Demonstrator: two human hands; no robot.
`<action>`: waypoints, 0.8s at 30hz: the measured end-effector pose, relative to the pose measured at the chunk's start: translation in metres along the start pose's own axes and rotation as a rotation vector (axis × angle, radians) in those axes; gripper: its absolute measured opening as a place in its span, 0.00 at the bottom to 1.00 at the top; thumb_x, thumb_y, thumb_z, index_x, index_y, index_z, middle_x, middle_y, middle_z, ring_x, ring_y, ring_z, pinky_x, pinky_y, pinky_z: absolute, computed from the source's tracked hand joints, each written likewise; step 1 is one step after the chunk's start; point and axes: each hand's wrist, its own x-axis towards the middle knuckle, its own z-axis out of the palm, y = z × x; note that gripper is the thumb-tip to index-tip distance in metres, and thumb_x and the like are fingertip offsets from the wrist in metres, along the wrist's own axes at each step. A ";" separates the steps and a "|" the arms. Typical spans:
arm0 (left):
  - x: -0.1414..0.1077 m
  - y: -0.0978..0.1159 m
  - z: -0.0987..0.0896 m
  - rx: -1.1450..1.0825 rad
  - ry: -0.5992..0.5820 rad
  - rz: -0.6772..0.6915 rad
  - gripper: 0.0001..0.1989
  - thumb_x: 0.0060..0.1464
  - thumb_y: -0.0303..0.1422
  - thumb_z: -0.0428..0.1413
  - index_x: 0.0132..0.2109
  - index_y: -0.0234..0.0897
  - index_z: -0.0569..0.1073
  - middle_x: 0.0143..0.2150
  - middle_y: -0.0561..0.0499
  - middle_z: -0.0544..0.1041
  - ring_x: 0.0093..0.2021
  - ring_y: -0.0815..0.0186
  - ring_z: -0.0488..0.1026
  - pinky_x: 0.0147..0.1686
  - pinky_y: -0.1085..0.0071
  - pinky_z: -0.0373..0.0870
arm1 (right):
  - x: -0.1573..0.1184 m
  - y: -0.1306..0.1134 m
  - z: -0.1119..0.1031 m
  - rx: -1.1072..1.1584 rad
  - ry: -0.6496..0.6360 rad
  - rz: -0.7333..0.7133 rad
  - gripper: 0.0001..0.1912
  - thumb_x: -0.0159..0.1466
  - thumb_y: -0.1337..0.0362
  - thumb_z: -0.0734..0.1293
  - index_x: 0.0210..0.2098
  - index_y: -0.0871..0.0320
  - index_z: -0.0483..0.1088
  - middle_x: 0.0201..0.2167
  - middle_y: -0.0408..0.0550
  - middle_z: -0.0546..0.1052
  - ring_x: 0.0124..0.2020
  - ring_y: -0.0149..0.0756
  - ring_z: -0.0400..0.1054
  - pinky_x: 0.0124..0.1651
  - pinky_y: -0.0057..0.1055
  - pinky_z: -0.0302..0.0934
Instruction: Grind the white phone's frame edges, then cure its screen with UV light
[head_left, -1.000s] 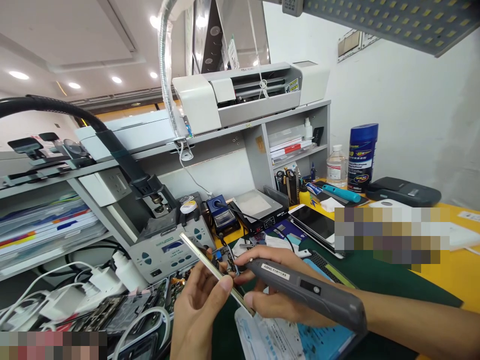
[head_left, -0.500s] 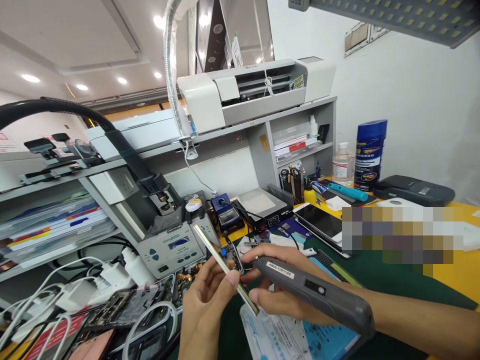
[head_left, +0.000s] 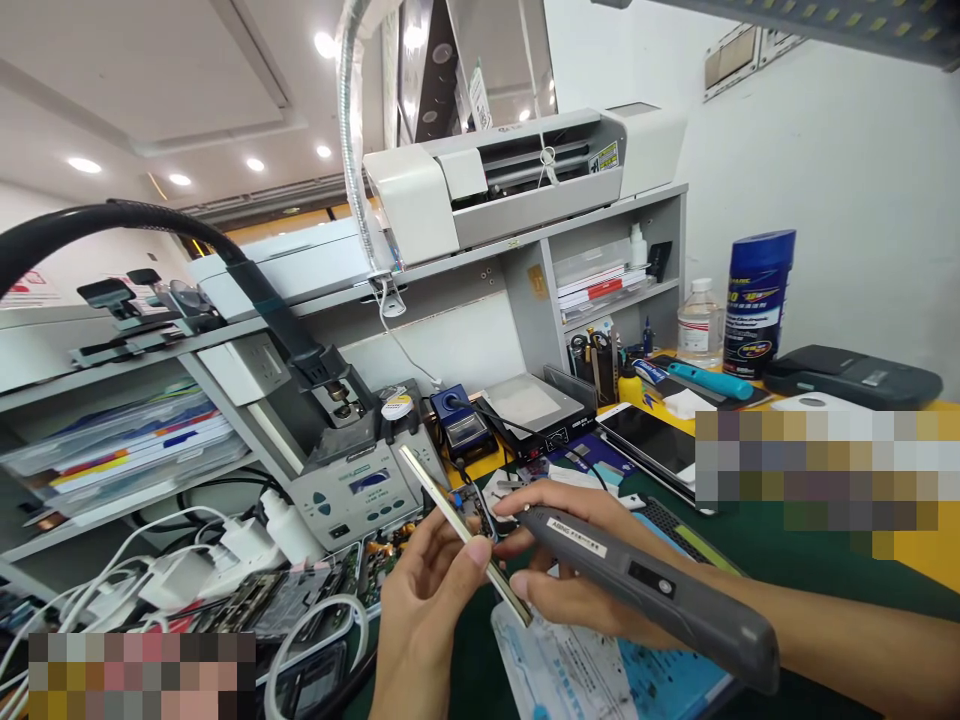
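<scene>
My left hand (head_left: 427,610) is closed around a thin flat slab with a pale edge (head_left: 437,497), the size of a phone. It is held tilted, nearly edge-on to me, with my thumb on the near side, so its broad face is hidden. My right hand (head_left: 574,497) grips a dark grey pen-shaped power tool (head_left: 664,597) with a white label and a button. The tool's narrow end points left at the slab's far side, close to my left fingers. Whether its tip touches the slab I cannot tell.
Below my hands lies a blue and white printed sheet (head_left: 570,665) on a green mat (head_left: 810,560). A grey soldering station (head_left: 360,490), loose boards and white cables (head_left: 277,660) crowd the left. Behind are a tablet-like device (head_left: 649,440), a bottle (head_left: 699,325) and a blue spray can (head_left: 759,300).
The whole view has shifted slightly, so the scene and both hands sit a little further right. Both hands keep their grips, with the tool still pointed at the slab.
</scene>
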 end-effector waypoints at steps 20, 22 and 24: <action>0.000 0.000 -0.002 0.017 -0.100 0.076 0.34 0.44 0.46 0.67 0.56 0.35 0.73 0.46 0.40 0.78 0.42 0.55 0.75 0.41 0.64 0.69 | -0.002 -0.004 0.004 0.003 0.015 -0.030 0.21 0.59 0.64 0.71 0.52 0.53 0.66 0.41 0.49 0.80 0.28 0.32 0.74 0.30 0.28 0.68; -0.001 0.002 -0.003 0.008 -0.119 0.076 0.33 0.44 0.44 0.67 0.56 0.34 0.73 0.46 0.40 0.78 0.42 0.55 0.75 0.43 0.65 0.69 | -0.003 -0.005 0.005 0.031 0.031 -0.025 0.21 0.59 0.63 0.71 0.51 0.53 0.67 0.40 0.49 0.79 0.30 0.34 0.74 0.31 0.29 0.69; -0.002 0.005 -0.003 0.000 -0.139 0.077 0.32 0.45 0.44 0.67 0.55 0.34 0.74 0.46 0.40 0.78 0.43 0.55 0.75 0.44 0.64 0.69 | -0.003 -0.006 0.007 0.032 0.047 -0.021 0.21 0.58 0.63 0.71 0.50 0.52 0.68 0.39 0.48 0.79 0.30 0.35 0.74 0.31 0.29 0.69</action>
